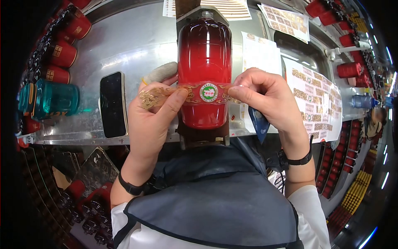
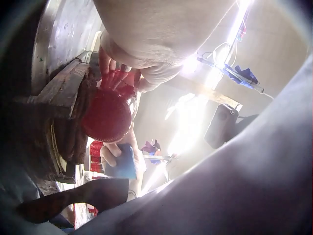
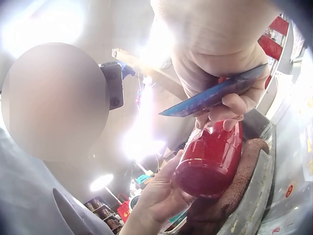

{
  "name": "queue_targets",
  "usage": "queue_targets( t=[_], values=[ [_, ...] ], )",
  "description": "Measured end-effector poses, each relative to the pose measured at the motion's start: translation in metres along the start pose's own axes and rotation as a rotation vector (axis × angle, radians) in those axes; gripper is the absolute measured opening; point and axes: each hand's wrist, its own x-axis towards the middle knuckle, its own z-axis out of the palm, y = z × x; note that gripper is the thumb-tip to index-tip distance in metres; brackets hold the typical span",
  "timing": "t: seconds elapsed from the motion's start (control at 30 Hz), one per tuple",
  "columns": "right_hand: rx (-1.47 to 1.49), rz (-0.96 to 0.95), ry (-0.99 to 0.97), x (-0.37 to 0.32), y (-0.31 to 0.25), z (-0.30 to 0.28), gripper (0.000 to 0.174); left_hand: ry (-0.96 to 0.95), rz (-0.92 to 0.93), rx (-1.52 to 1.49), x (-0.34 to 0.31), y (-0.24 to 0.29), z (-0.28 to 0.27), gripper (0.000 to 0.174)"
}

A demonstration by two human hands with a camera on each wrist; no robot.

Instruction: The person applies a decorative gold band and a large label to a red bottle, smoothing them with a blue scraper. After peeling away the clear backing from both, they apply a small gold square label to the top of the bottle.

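Note:
A glossy red bottle (image 1: 205,54), dark at its neck, lies on a padded stand (image 1: 204,139). Across its lower part runs a gold-patterned label (image 1: 208,92) with a green and white round emblem. My left hand (image 1: 151,112) pinches the label's left end between thumb and finger; a pale cover (image 1: 161,72) is on one of its fingers. At the right side my right hand (image 1: 265,97) pinches the label's other end. That hand also holds a blue flat blade-like tool (image 3: 215,95) in its curled fingers. From the left wrist view the bottle's base (image 2: 107,116) faces the camera.
A black phone (image 1: 113,104) and a teal jug (image 1: 56,98) stand left on the metal table (image 1: 137,37). Label sheets (image 1: 311,99) lie at the right and back. Red bottles (image 1: 62,54) line the left edge; more fill racks below and at the far right.

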Motion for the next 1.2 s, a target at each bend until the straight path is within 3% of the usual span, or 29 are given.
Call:
queue_targets(
  t=[0.6, 1.2],
  values=[
    [-0.009, 0.038, 0.004, 0.003, 0.003, 0.001, 0.023, -0.013, 0.011, -0.061, 0.001, -0.001, 0.001, 0.012],
    [0.034, 0.045, 0.005, 0.003, 0.009, 0.002, 0.021, -0.008, -0.124, -0.150, 0.005, -0.021, -0.016, 0.016]
  ],
)
